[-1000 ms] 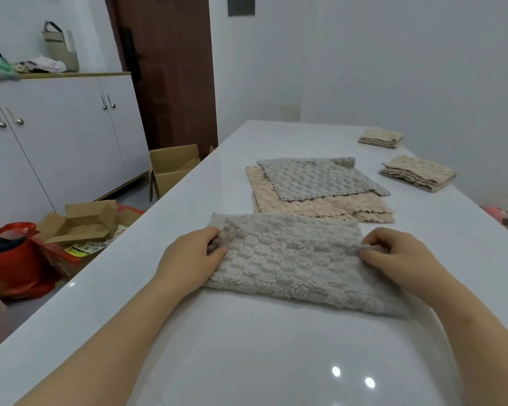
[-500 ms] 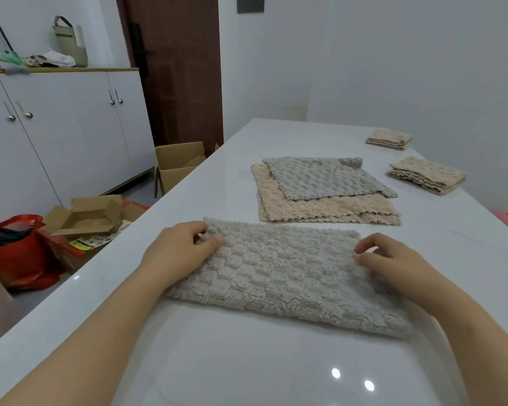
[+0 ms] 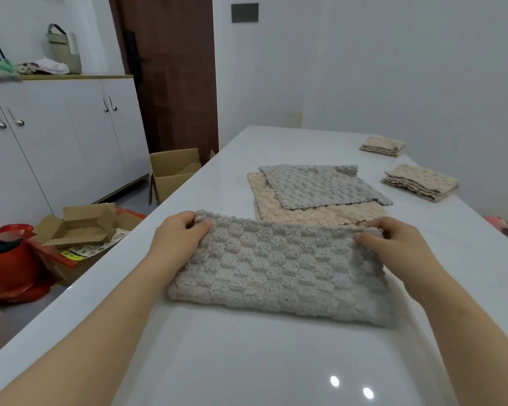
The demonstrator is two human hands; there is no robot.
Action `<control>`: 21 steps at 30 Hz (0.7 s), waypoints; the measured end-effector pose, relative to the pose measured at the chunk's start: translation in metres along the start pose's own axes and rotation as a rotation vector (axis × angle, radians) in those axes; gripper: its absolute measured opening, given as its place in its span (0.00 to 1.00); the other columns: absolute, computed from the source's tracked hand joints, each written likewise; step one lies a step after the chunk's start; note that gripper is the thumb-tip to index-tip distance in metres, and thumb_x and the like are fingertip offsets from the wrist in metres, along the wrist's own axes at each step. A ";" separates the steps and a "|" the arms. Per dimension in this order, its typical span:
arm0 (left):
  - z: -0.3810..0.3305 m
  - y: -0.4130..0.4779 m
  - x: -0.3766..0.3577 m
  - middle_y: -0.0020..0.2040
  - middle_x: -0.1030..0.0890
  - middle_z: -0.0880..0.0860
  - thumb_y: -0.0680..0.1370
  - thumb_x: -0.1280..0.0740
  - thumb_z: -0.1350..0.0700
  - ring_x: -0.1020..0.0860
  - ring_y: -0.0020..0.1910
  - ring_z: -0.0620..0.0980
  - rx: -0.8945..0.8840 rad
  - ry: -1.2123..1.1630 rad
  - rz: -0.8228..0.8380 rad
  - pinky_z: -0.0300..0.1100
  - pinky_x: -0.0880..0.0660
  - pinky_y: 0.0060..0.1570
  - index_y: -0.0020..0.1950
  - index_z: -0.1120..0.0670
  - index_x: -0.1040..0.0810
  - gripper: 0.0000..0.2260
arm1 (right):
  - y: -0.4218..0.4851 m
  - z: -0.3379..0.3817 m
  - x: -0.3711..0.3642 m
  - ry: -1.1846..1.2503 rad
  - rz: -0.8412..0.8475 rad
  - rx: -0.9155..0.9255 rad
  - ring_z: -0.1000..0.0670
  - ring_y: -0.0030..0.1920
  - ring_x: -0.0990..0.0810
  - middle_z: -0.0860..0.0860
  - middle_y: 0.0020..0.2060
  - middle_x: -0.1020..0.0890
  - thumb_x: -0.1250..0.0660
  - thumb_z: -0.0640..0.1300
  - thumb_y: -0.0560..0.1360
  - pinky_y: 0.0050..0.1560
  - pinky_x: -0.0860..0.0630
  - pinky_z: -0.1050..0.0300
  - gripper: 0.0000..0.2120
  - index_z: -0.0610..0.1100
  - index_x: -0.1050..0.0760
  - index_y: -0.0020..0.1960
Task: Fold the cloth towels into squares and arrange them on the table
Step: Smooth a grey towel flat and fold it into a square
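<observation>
Where the white table [image 3: 247, 361] fills the lower frame, a folded grey towel [image 3: 279, 271] lies at centre as a long band. Just above it, a flat beige towel [image 3: 305, 213] carries a second grey towel [image 3: 320, 186]. The left hand [image 3: 176, 241] and right hand [image 3: 393, 244] pinch the band's upper corners, thumbs on top and fingers curled over the edge. At upper right sit a near beige stack [image 3: 423, 181] and a far beige stack [image 3: 383, 145].
</observation>
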State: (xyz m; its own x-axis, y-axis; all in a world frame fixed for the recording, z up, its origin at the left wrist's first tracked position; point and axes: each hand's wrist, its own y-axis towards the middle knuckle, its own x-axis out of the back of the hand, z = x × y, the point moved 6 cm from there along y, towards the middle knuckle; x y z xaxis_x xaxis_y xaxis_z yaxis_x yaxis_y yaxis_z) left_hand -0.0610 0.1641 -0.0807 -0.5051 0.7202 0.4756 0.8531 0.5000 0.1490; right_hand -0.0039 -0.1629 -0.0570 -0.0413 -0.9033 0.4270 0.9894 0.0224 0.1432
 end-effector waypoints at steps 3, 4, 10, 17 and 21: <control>0.008 0.004 -0.005 0.41 0.20 0.62 0.76 0.36 0.51 0.25 0.39 0.55 -0.051 0.216 -0.026 0.45 0.32 0.40 0.46 0.64 0.24 0.15 | 0.007 -0.016 -0.011 -0.041 -0.014 -0.029 0.48 0.31 0.26 0.48 0.32 0.22 0.31 0.40 0.72 0.36 0.30 0.56 0.04 0.44 0.24 0.47; 0.008 0.005 -0.006 0.40 0.21 0.60 0.76 0.36 0.51 0.26 0.39 0.54 -0.078 0.268 -0.031 0.44 0.33 0.38 0.44 0.63 0.24 0.14 | 0.009 -0.020 -0.014 -0.091 -0.006 -0.031 0.49 0.31 0.25 0.49 0.34 0.21 0.32 0.41 0.72 0.35 0.30 0.57 0.05 0.45 0.25 0.47; 0.006 0.012 -0.007 0.40 0.21 0.54 0.75 0.35 0.52 0.26 0.41 0.52 -0.104 0.304 -0.033 0.44 0.32 0.42 0.43 0.56 0.23 0.07 | 0.016 -0.024 -0.019 -0.301 -0.012 0.006 0.50 0.35 0.27 0.49 0.35 0.21 0.35 0.39 0.72 0.33 0.33 0.62 0.03 0.45 0.24 0.41; 0.009 0.014 -0.005 0.41 0.21 0.51 0.77 0.37 0.50 0.25 0.45 0.53 -0.149 0.381 -0.104 0.43 0.31 0.41 0.44 0.53 0.23 0.08 | 0.017 -0.023 -0.017 -0.360 -0.134 0.074 0.45 0.42 0.28 0.49 0.37 0.24 0.34 0.40 0.73 0.40 0.37 0.56 0.02 0.45 0.27 0.42; 0.014 0.018 -0.013 0.51 0.19 0.50 0.78 0.39 0.49 0.27 0.56 0.55 -0.143 0.504 -0.042 0.47 0.30 0.52 0.53 0.50 0.22 0.09 | 0.020 -0.032 -0.021 -0.458 -0.106 0.031 0.40 0.53 0.26 0.49 0.40 0.23 0.35 0.44 0.73 0.49 0.29 0.50 0.02 0.51 0.27 0.42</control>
State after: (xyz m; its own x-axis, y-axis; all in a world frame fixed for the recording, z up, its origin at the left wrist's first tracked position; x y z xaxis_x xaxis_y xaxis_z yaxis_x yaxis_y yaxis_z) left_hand -0.0409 0.1700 -0.0965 -0.4435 0.3628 0.8195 0.8608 0.4271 0.2768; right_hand 0.0207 -0.1570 -0.0916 -0.2060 -0.6191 0.7578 0.9721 -0.0405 0.2311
